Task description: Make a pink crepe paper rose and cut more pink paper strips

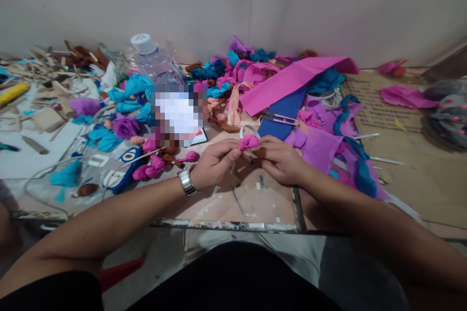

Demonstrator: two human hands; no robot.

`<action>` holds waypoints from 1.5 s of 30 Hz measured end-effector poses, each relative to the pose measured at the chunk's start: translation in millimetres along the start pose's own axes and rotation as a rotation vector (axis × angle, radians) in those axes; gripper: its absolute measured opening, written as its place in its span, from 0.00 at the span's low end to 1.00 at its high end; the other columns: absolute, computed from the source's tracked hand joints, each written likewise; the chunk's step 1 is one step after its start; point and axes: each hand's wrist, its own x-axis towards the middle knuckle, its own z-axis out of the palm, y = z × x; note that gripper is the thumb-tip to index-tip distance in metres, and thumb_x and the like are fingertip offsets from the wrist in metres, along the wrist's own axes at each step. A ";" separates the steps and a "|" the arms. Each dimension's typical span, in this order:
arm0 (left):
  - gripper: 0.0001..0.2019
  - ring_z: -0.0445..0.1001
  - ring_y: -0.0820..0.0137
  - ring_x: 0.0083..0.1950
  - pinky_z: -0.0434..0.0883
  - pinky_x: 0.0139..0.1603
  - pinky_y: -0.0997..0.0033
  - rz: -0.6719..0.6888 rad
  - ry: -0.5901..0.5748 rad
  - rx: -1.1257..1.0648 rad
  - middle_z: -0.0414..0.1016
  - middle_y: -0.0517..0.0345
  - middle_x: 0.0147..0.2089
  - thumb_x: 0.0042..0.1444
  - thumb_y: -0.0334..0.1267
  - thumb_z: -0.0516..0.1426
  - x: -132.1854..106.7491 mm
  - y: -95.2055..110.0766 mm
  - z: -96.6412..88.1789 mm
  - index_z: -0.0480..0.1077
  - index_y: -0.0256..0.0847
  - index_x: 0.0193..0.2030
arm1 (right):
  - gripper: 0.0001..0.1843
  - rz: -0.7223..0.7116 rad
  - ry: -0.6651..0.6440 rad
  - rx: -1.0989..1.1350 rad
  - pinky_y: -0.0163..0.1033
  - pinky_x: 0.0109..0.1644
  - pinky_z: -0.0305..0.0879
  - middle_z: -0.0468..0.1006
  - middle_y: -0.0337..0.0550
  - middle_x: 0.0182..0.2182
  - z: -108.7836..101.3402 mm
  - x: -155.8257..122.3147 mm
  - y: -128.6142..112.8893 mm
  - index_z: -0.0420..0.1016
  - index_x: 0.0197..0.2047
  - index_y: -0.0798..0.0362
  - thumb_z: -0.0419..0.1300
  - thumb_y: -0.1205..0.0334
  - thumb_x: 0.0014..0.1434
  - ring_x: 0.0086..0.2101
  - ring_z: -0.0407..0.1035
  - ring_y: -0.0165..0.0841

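Observation:
Over the middle of the table, a small piece of bunched pink crepe paper is pinched between my two hands. My left hand, with a metal watch on its wrist, grips its left side with thumb and forefinger. From the right, my right hand has its fingers closed at the paper's edge; its fingertips are partly hidden. A whitish ring, perhaps a tape roll or a loop of cord, shows right behind the pink paper. Thread snips lie beyond my right hand on blue paper.
A clear plastic bottle stands at the back. Left are crumpled paper pieces, a blue-and-white object with a cable, and wooden sticks. A pink sheet, purple scraps and cardboard lie right.

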 end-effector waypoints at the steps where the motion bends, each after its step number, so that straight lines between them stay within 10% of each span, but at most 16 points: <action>1: 0.19 0.79 0.74 0.47 0.76 0.43 0.78 0.005 0.005 0.002 0.83 0.48 0.47 0.69 0.51 0.57 0.1 0.3 0.1 0.83 0.39 0.45 | 0.19 0.000 -0.001 0.000 0.48 0.54 0.75 0.81 0.48 0.42 0.7 -0.5 0.7 0.77 0.55 0.53 0.53 0.75 0.65 0.47 0.73 0.37; 22: 0.18 0.79 0.74 0.46 0.76 0.46 0.77 -0.001 -0.009 -0.002 0.83 0.49 0.47 0.69 0.50 0.57 -1.7 -0.1 0.5 0.83 0.39 0.44 | 0.15 0.023 -0.008 0.011 0.45 0.48 0.72 0.77 0.46 0.34 0.2 -0.9 -0.2 0.78 0.44 0.54 0.51 0.76 0.66 0.39 0.71 0.34; 27: 0.17 0.79 0.75 0.43 0.77 0.49 0.76 -0.005 0.027 -0.003 0.83 0.52 0.43 0.69 0.50 0.57 -3.1 -2.1 0.2 0.83 0.41 0.45 | 0.19 0.005 -0.019 0.007 0.45 0.50 0.73 0.79 0.48 0.38 -0.8 -0.9 -1.4 0.77 0.54 0.54 0.51 0.74 0.67 0.43 0.73 0.35; 39: 0.18 0.75 0.78 0.36 0.72 0.31 0.80 0.001 0.087 -0.039 0.83 0.51 0.46 0.69 0.50 0.57 -1.6 -2.2 -0.2 0.83 0.40 0.44 | 0.14 -0.005 -0.087 0.010 0.40 0.58 0.73 0.80 0.50 0.45 0.7 1.6 -5.4 0.77 0.57 0.57 0.55 0.70 0.73 0.52 0.73 0.34; 45: 0.16 0.78 0.74 0.43 0.77 0.47 0.73 0.065 0.096 0.022 0.82 0.52 0.43 0.70 0.49 0.56 -1.2 -6.0 0.3 0.83 0.43 0.46 | 0.14 0.025 -0.058 -0.037 0.37 0.53 0.73 0.82 0.49 0.48 3.9 -3.4 -1.8 0.76 0.58 0.56 0.55 0.69 0.74 0.50 0.75 0.33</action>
